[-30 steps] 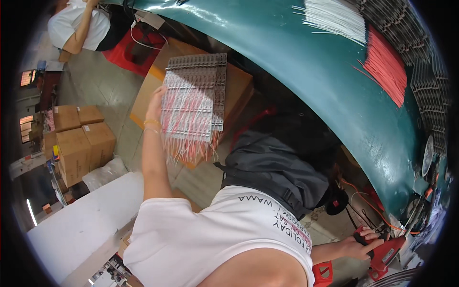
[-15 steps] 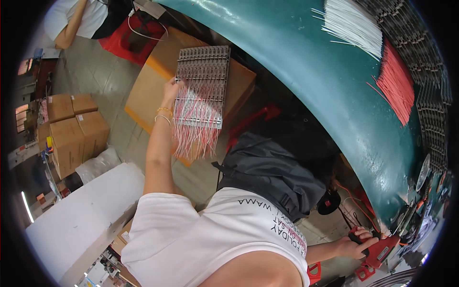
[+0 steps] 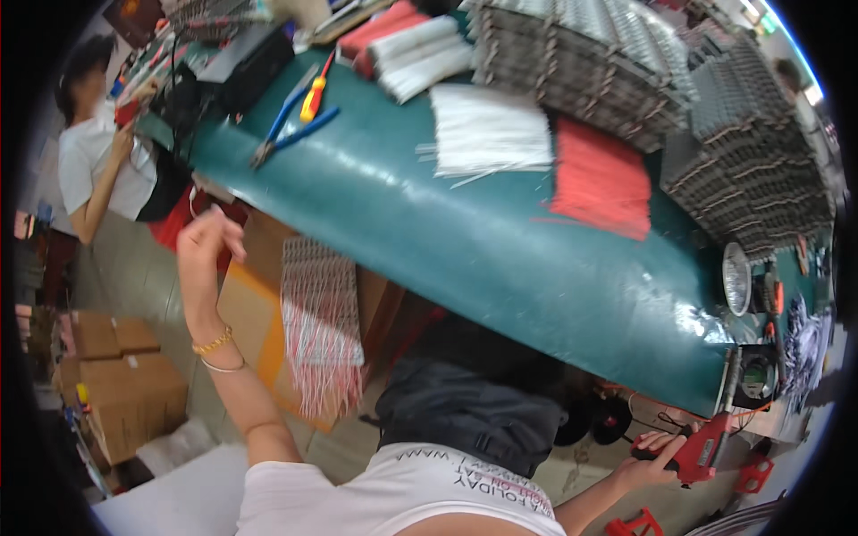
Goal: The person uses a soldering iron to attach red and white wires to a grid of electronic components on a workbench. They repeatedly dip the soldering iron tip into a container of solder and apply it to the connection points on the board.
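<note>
My left hand (image 3: 207, 239) is raised over the cardboard box by the table's edge, its fingers loosely bent with nothing visible in them. Beside it, a grey metal rack of small parts (image 3: 320, 268) lies on the box, with red and white wires (image 3: 323, 380) hanging from its near end. At the lower right, my right hand (image 3: 657, 454) is closed around the grip of a red pistol-shaped tool (image 3: 702, 451). A long grey barrel seems to extend from that tool toward the table edge.
The green table (image 3: 429, 228) carries white wires (image 3: 492, 129), red wires (image 3: 601, 179), stacked grey racks (image 3: 572, 67), blue-handled pliers (image 3: 290, 121) and a yellow-red screwdriver (image 3: 315, 96). A cardboard box (image 3: 246, 308) stands below. Another person (image 3: 98, 161) sits at far left.
My left hand has let go of the grey rack and moved left and toward the table. The view has shifted, showing more tabletop. My right hand still holds the red tool.
</note>
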### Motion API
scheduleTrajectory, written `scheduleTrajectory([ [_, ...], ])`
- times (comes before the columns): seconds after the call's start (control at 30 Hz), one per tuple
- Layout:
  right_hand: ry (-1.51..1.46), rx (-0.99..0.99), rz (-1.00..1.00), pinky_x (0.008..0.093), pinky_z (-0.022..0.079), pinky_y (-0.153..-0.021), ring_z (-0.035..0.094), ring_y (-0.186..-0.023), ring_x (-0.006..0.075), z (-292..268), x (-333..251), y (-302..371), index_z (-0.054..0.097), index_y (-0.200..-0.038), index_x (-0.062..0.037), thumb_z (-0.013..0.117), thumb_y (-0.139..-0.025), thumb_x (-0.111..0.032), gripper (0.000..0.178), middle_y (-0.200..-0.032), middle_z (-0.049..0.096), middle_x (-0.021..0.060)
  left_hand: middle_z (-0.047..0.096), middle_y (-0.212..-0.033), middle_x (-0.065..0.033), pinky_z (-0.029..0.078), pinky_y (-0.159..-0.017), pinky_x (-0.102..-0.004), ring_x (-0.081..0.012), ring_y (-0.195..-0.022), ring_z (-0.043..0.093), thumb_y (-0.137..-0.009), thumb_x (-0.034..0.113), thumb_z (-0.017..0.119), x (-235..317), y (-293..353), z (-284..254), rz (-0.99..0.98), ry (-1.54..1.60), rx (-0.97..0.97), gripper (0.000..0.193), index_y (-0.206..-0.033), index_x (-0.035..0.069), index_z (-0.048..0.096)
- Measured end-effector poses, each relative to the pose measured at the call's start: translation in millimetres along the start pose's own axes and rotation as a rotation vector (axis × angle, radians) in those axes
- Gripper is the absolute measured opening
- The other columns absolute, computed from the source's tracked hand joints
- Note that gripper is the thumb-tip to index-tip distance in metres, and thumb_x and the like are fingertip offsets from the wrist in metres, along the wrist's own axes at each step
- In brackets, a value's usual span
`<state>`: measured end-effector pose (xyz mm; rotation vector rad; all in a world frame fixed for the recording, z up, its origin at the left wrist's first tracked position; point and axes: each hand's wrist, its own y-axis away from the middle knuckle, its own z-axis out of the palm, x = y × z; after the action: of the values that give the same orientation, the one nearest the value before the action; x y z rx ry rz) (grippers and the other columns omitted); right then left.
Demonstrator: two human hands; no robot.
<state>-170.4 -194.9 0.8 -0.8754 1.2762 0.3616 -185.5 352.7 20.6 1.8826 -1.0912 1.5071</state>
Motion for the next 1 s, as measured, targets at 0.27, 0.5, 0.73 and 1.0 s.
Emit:
scheduleTrajectory([
  [0.27,-0.163,0.028,0.055,0.0244,0.037,-0.044,0.035,-0.04,0.0103,-1,6,-2,0.035,-0.121,0.0085,0.041,-0.09,-0.005,0.035,-0.051,0.037,0.002,0.062,-0.101,-0.0211,0.045,-0.085,-0.034,-0.0269,-0.096,0.06,-0.077,0.054,0.059,126,-198,252,0.49,-0.361,0.135,0.072,-0.11,-0.009,0.053],
  [0.5,-0.131,0.105,0.043,0.0231,0.034,-0.04,0.034,-0.039,0.0082,-40,24,6,0.038,-0.122,0.0025,0.044,-0.092,-0.008,0.032,-0.051,0.036,0.0002,0.061,-0.102,-0.0249,0.046,-0.08,-0.0398,-0.038,-0.096,0.059,-0.071,0.043,0.058,127,-254,273,0.332,-0.919,-0.029,0.052,-0.094,-0.004,0.064],
  [0.73,-0.206,0.213,0.075,0.0238,0.036,-0.042,0.034,-0.039,0.0084,-52,26,-4,0.04,-0.12,0.0023,0.045,-0.092,-0.009,0.031,-0.051,0.036,0.0004,0.06,-0.098,-0.0202,0.052,-0.077,-0.0379,-0.0327,-0.088,0.061,-0.075,0.007,0.06,120,-154,217,-0.027,0.846,-0.381,0.021,-0.092,-0.003,0.052],
  [1.0,-0.205,0.237,-0.054,0.0257,0.038,-0.046,0.036,-0.04,0.0099,-48,16,-4,0.035,-0.123,0.0055,0.038,-0.094,-0.012,0.034,-0.052,0.035,0.0006,0.058,-0.097,-0.0275,0.057,-0.045,-0.0344,-0.0387,-0.067,0.064,-0.073,0.006,0.052,118,48,205,-0.179,0.809,-0.426,0.052,-0.116,-0.015,0.034],
])
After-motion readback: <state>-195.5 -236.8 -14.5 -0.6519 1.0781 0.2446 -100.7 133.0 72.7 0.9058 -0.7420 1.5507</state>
